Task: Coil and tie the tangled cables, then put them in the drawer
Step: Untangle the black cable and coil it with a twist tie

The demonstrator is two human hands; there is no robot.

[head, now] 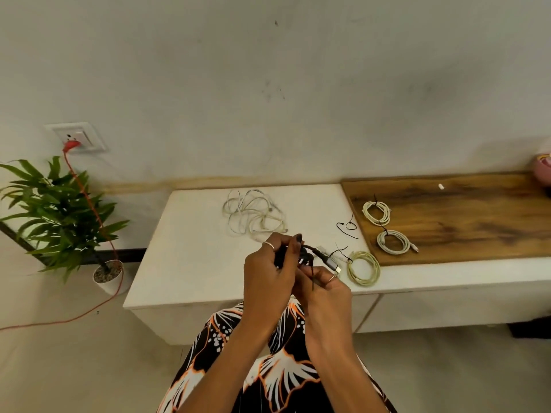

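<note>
My left hand [269, 271] grips a coiled black cable [307, 257] above the front of the white cabinet top [190, 248]. My right hand [323, 289] pinches a thin black tie hanging at the coil; the cable's silver plug [331, 261] sticks out to the right. A tangle of white cables [253, 214] lies further back on the top. One tied cream coil [363, 268] rests near the front edge. Two more tied coils [376, 212] [393, 241] lie on the wooden board [465, 222].
Loose black ties [347, 227] lie by the board's left edge. A potted plant [62, 216] stands on the floor at the left, with a red cord [89, 210] running from a wall socket [77, 140]. Cabinet fronts [447, 308] show below the top. A pink object [542, 171] sits far right.
</note>
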